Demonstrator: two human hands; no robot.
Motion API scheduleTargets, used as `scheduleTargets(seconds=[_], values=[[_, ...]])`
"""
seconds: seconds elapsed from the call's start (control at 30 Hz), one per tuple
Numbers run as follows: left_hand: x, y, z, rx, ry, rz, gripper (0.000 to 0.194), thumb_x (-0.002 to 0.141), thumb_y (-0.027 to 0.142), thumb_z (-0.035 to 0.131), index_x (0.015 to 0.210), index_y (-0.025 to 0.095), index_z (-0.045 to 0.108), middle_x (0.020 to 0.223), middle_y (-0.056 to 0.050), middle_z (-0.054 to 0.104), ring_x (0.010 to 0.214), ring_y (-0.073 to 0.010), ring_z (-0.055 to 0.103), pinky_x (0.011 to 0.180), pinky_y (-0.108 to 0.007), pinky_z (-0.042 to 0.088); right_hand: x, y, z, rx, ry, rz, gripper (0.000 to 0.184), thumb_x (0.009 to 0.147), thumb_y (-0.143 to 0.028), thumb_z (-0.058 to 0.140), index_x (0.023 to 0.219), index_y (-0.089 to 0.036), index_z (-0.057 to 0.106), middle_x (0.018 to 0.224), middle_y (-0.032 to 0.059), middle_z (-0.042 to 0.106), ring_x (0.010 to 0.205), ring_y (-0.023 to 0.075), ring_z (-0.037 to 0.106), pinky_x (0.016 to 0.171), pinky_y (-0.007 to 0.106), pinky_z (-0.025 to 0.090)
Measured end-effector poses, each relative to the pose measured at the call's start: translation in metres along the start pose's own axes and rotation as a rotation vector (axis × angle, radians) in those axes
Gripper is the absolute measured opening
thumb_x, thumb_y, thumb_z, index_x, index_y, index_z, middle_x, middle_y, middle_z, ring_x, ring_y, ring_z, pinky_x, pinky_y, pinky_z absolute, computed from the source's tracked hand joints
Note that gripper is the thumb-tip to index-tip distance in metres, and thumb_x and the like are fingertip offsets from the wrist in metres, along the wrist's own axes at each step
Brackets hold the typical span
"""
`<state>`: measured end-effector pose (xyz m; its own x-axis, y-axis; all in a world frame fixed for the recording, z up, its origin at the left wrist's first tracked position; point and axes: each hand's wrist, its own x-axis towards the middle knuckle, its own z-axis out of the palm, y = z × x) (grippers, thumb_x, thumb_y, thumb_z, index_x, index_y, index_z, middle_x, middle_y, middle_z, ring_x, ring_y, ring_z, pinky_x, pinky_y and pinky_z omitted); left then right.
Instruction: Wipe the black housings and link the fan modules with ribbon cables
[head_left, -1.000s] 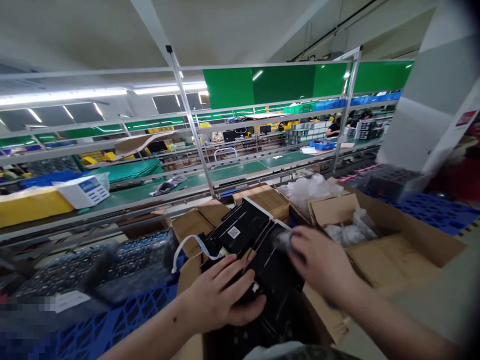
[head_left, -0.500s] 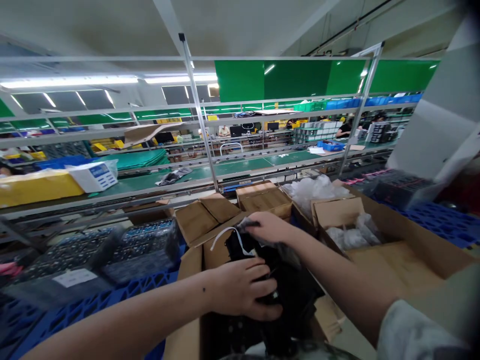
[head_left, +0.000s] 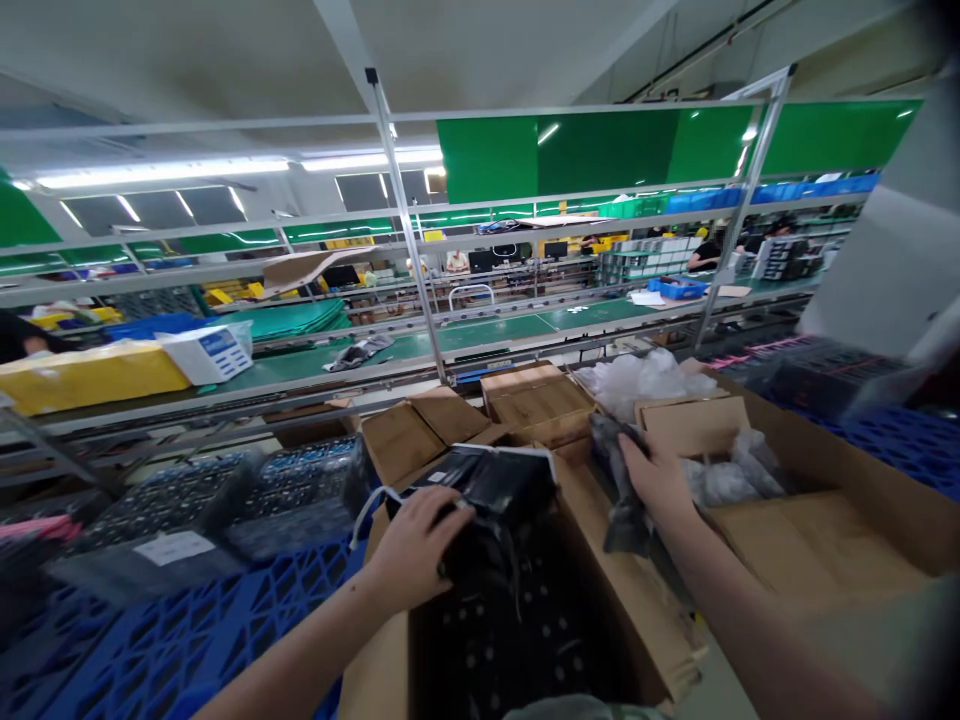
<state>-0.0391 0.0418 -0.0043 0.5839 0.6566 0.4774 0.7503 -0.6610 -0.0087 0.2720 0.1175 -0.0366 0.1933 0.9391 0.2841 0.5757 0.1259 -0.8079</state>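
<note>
My left hand (head_left: 416, 550) is closed on a glossy black device (head_left: 514, 485), held over the open cardboard box (head_left: 604, 560). A white cable (head_left: 367, 515) hangs off the device to the left of my wrist. What kind of device it is cannot be made out. My right hand (head_left: 660, 480) grips a crumpled grey plastic bag (head_left: 626, 505) past the box's right wall. Many black parts with pale round dots (head_left: 525, 630) lie inside the box, beneath my left hand.
To the right, a large carton (head_left: 825, 450) holds clear plastic bags (head_left: 739, 470). Bagged parts (head_left: 292, 500) sit on a blue pallet (head_left: 172, 620) at left. Ahead runs a green-topped bench (head_left: 517, 330) with metal posts. Several people are farther back.
My right hand has swung right, away from the black device, taking the grey plastic bag with it. My left hand has moved left with the device, which now shows more fully.
</note>
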Motion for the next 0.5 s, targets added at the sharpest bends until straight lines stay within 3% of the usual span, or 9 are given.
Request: scheduleTargets(seconds=[0.07, 0.13, 0.2, 0.27, 0.33, 0.47, 0.5], values=[[-0.007, -0.009, 0.012, -0.215, 0.206, -0.5, 0.073, 0.052, 0.028, 0.07, 0.117, 0.021, 0.039, 0.111, -0.011, 0.048, 0.1, -0.0266, 0.049, 0.088, -0.046, 0.039, -0.022, 0.006, 0.005, 0.078, 0.156, 0.024, 0.039, 0.08, -0.042, 0.037, 0.092, -0.013, 0.059, 0.082, 0.0094, 0.064, 0.078, 0.0217, 0.058, 0.071, 0.035, 0.046], [-0.01, -0.006, 0.027, -0.544, 0.438, -0.92, 0.079, 0.053, 0.03, 0.071, 0.121, 0.021, 0.032, 0.109, -0.01, 0.05, 0.098, -0.0238, 0.052, 0.087, -0.043, 0.041, -0.043, -0.003, 0.014, 0.116, 0.157, -0.21, 0.027, 0.078, -0.034, 0.044, 0.092, -0.016, 0.059, 0.088, 0.0072, 0.063, 0.082, 0.019, 0.058, 0.075, 0.032, 0.047], [-0.009, 0.009, 0.04, -0.891, 0.585, -1.137, 0.079, 0.054, 0.027, 0.071, 0.122, 0.023, 0.03, 0.109, -0.008, 0.051, 0.097, -0.0218, 0.053, 0.086, -0.04, 0.042, -0.057, -0.02, 0.023, 0.072, 0.092, -0.525, 0.024, 0.077, -0.025, 0.046, 0.097, -0.018, 0.058, 0.1, 0.008, 0.06, 0.092, 0.0185, 0.055, 0.081, 0.033, 0.045], [-0.003, 0.028, 0.049, -1.153, 0.621, -1.181, 0.075, 0.054, 0.023, 0.072, 0.119, 0.023, 0.035, 0.11, -0.007, 0.052, 0.097, -0.0207, 0.054, 0.085, -0.037, 0.042, -0.065, -0.037, 0.034, -0.023, 0.095, -0.654, 0.026, 0.076, -0.018, 0.047, 0.1, -0.018, 0.057, 0.105, 0.0098, 0.058, 0.096, 0.0197, 0.052, 0.083, 0.035, 0.044], [0.003, 0.044, 0.053, -1.311, 0.598, -1.162, 0.07, 0.053, 0.022, 0.071, 0.116, 0.022, 0.039, 0.108, -0.006, 0.054, 0.096, -0.0208, 0.055, 0.084, -0.037, 0.043, -0.074, -0.049, 0.046, -0.128, 0.06, -0.668, 0.025, 0.075, -0.014, 0.045, 0.096, -0.017, 0.058, 0.102, 0.0109, 0.059, 0.092, 0.0207, 0.053, 0.078, 0.037, 0.046], [0.008, 0.05, 0.049, -1.345, 0.585, -1.223, 0.071, 0.048, 0.021, 0.072, 0.112, 0.019, 0.042, 0.102, -0.007, 0.057, 0.093, -0.0225, 0.055, 0.084, -0.038, 0.042, -0.091, -0.053, 0.055, -0.112, -0.268, -0.819, 0.02, 0.071, -0.015, 0.047, 0.085, -0.02, 0.06, 0.097, 0.0071, 0.062, 0.083, 0.0194, 0.056, 0.068, 0.032, 0.05], [0.007, 0.048, 0.046, -1.3, 0.593, -1.23, 0.073, 0.047, 0.021, 0.073, 0.113, 0.019, 0.04, 0.102, -0.007, 0.056, 0.094, -0.0229, 0.055, 0.084, -0.038, 0.042, -0.09, -0.052, 0.052, -0.068, -0.288, -0.828, 0.021, 0.071, -0.016, 0.047, 0.087, -0.02, 0.059, 0.098, 0.0067, 0.061, 0.084, 0.0188, 0.056, 0.068, 0.031, 0.05]])
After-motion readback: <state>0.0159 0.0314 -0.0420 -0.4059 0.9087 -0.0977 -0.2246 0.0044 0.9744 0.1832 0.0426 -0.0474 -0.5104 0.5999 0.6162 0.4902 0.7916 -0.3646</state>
